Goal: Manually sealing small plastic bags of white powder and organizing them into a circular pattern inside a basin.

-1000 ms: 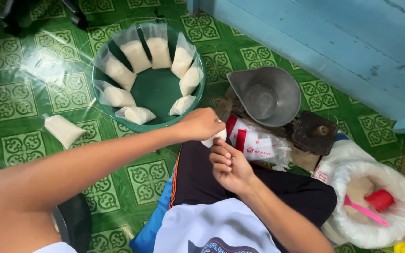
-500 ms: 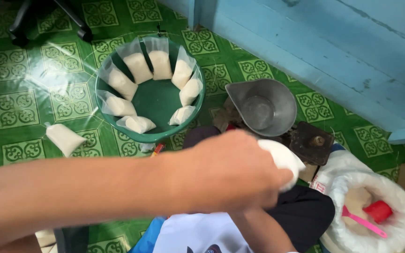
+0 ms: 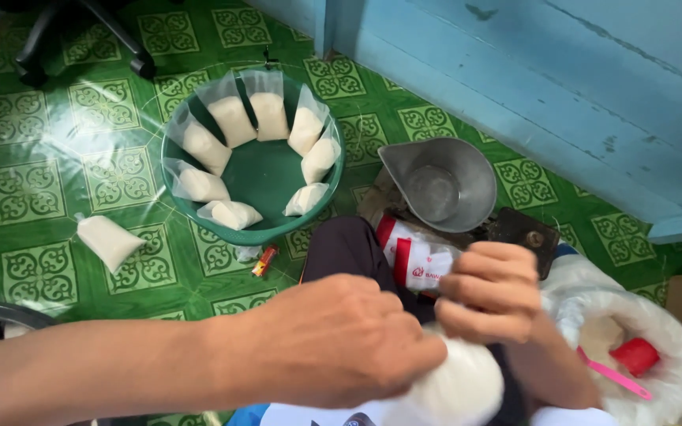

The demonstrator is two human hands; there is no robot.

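My left hand (image 3: 341,339) and right hand (image 3: 489,292) both clench the neck of a white-filled bag (image 3: 455,390) over my lap. I judge a slack grip could let powder spill onto my trousers. Beyond: green basin (image 3: 258,175) ringed with 8 filled bags; empty metal scale pan (image 3: 438,183); sack (image 3: 657,371) holding a red scoop (image 3: 633,355).

We note a green floor (image 3: 33,181) with a pale ornamental square pattern, a blue wall (image 3: 562,95), and a green basin (image 3: 256,177) ringed with white-filled clear bags (image 3: 230,120). We see a grey metal scoop (image 3: 438,183), a white bag (image 3: 455,390) in our hands, and a red cup (image 3: 635,355) with a pink handle.
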